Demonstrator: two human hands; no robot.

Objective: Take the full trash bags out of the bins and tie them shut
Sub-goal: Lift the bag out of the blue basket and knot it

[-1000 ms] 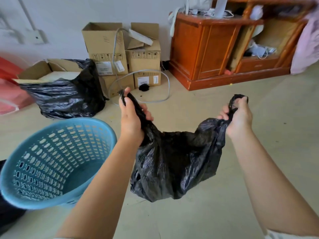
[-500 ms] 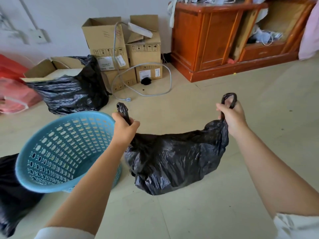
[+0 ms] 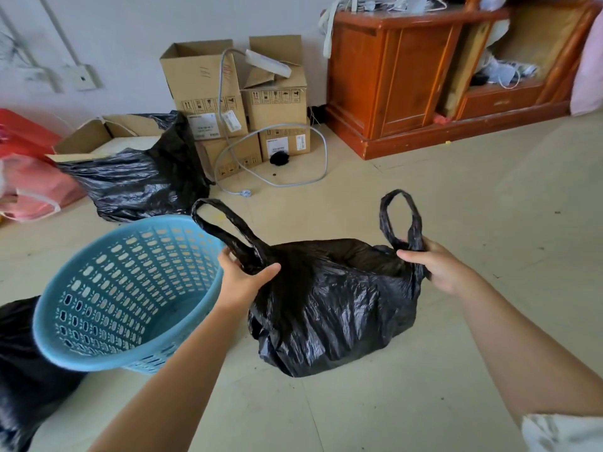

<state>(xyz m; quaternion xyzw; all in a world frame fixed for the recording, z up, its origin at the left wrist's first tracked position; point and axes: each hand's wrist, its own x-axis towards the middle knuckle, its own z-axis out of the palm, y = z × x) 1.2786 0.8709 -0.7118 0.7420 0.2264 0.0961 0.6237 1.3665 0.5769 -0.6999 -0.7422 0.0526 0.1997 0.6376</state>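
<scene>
A full black trash bag sits on the tiled floor in front of me, its mouth still agape. My left hand grips the base of the bag's left handle loop, which sticks up and to the left. At the base of the right handle loop, my right hand pinches the plastic. An empty blue perforated bin lies tilted on its side just left of my left arm, its opening facing me.
Another black bag lies against an open flat carton at the back left. A third black bag shows at the lower left edge. Stacked cardboard boxes, a grey cable and a wooden cabinet line the wall.
The bag has come down from mid-air and now rests on the floor. Both hands slid down the handles to their bases, so the loops now stand free above them.
</scene>
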